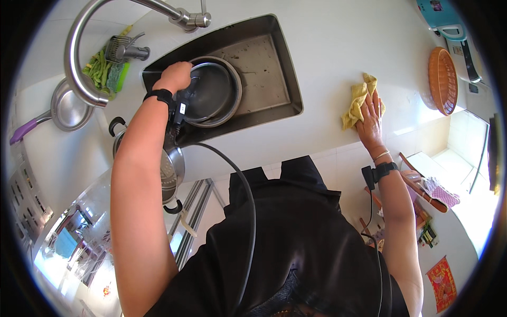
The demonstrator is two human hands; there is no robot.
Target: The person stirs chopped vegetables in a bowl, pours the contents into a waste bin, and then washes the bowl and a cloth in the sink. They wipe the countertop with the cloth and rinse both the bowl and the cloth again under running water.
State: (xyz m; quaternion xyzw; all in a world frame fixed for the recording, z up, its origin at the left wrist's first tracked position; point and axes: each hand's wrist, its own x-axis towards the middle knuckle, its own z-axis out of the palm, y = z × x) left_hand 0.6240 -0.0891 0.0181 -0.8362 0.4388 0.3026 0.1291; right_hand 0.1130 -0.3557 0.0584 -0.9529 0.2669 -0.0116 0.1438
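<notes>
My right hand presses a crumpled yellow cloth onto the white countertop, its fingers stretched over the fabric. Over the left side of the stainless steel sink, my left hand is curled beside the rim of a dark round pan. Its fingertips are hidden, so I cannot tell whether it grips the pan. That pan sits inside a wider metal basin in the sink. A strapped device on my left wrist covers part of the pan's near-left edge.
A curved faucet arches at the left, near green bean pods and a green sponge. A purple-handled pan and steamer pot lie nearer. An orange woven basket stands right. A black cable crosses my front.
</notes>
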